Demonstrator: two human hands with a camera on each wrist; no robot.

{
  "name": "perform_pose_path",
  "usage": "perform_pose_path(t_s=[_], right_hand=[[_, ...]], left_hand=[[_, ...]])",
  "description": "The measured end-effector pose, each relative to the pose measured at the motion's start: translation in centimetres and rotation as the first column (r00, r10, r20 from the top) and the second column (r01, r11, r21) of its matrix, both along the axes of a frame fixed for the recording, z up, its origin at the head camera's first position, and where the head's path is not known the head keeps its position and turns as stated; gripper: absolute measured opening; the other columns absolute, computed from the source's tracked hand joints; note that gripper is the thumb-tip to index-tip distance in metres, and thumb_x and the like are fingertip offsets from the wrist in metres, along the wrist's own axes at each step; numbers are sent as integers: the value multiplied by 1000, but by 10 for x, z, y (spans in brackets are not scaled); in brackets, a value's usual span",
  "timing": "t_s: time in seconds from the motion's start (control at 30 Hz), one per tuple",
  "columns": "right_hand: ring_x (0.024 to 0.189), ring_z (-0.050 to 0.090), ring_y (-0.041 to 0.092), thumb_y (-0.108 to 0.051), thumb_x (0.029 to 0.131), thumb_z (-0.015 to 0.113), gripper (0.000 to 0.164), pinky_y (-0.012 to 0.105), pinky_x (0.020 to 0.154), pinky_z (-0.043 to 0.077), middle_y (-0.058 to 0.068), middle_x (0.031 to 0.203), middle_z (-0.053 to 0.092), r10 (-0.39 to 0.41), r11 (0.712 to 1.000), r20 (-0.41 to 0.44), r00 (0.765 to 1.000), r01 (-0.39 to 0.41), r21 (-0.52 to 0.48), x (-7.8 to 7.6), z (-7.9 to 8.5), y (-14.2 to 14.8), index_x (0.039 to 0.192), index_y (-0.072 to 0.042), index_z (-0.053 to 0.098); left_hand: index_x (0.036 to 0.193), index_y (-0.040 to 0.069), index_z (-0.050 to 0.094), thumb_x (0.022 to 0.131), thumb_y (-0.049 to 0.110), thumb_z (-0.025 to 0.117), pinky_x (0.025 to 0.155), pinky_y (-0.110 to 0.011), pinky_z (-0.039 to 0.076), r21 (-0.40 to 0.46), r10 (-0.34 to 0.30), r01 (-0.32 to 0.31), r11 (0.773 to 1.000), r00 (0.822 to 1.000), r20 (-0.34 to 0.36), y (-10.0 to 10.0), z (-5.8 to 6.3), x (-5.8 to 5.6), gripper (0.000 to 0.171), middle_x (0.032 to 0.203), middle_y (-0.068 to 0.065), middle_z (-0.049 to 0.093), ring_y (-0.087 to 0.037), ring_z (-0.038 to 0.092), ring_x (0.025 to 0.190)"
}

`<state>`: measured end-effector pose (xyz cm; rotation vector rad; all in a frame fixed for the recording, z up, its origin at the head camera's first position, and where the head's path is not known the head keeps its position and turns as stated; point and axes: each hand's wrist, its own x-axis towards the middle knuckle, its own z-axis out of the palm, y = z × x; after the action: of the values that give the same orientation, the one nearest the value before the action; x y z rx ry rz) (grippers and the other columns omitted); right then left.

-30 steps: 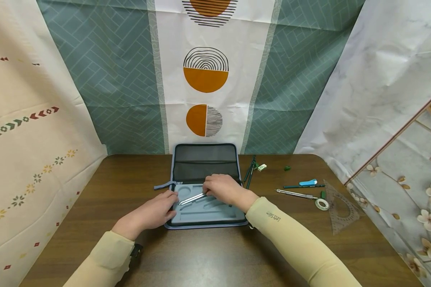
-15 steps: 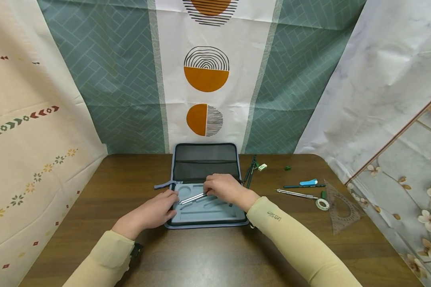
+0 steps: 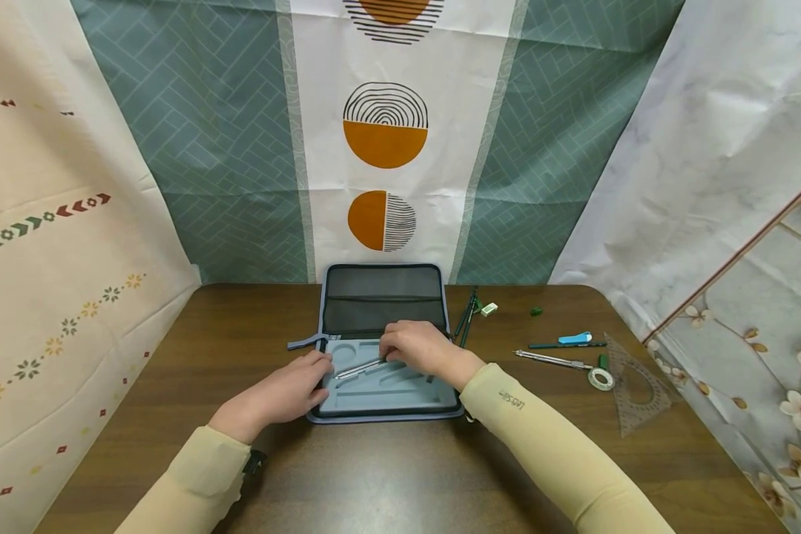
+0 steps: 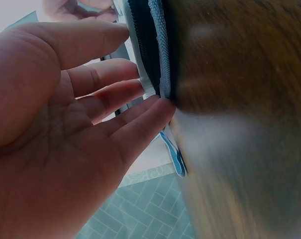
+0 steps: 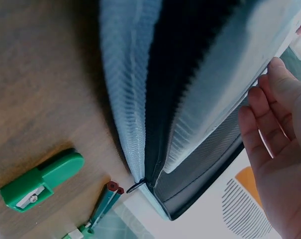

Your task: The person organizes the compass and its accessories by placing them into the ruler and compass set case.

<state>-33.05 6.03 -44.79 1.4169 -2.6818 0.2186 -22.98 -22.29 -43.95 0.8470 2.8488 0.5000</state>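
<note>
A zippered drawing-set case lies unfolded, its pale blue moulded tray showing several recesses. My right hand pinches the upper end of a slim silver two-legged compass. The compass lies at a slant low over the tray, its points toward the left; its head is hidden under my fingers. The right wrist view shows my thumb and fingertips at the tray but not the compass. My left hand rests on the case's left edge. In the left wrist view its nearly straight fingers touch the zipper rim.
Right of the case lie dark green pencils, a white eraser and a green sharpener. Farther right are another compass, a blue cutter, a tape roll and a clear set square. A curtain hangs behind.
The silver compass has sunk a little toward the tray in my right hand and turned slightly, its legs looking narrower. My left hand has stayed on the case edge.
</note>
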Motion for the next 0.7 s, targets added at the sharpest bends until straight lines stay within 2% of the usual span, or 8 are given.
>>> perform_pose_path(t_s=[0.17,0.5,0.7], right_hand=[[101,71,17,-19,100,83,10,34,88,59,-3,108,74,2,1000,9,1000,-2,4,1,0,1,110,-20,83],[102,71,16,-18,101,81,11,33,89,59,-3,110,75,26,1000,-22,999,-26,-1,3,-1,4,112,-18,83],[109,71,16,-24,102,80,19,34,95,59,-3,117,75,-5,1000,-29,1000,5,13,6,3,8,121,-19,81]], left_hand=[[135,-7,66,105,9,73,111,-58,51,-10,-26,26,1000,999,-35,1,0,0,34,147,-27,59,-45,58,137],[136,-6,66,105,11,75,111,-58,51,-12,-13,13,1000,1000,-24,2,0,0,36,147,-26,59,-44,58,136],[135,-5,67,105,11,75,111,-58,51,-14,-19,18,1000,999,-32,1,-1,-1,35,147,-26,59,-44,58,137]])
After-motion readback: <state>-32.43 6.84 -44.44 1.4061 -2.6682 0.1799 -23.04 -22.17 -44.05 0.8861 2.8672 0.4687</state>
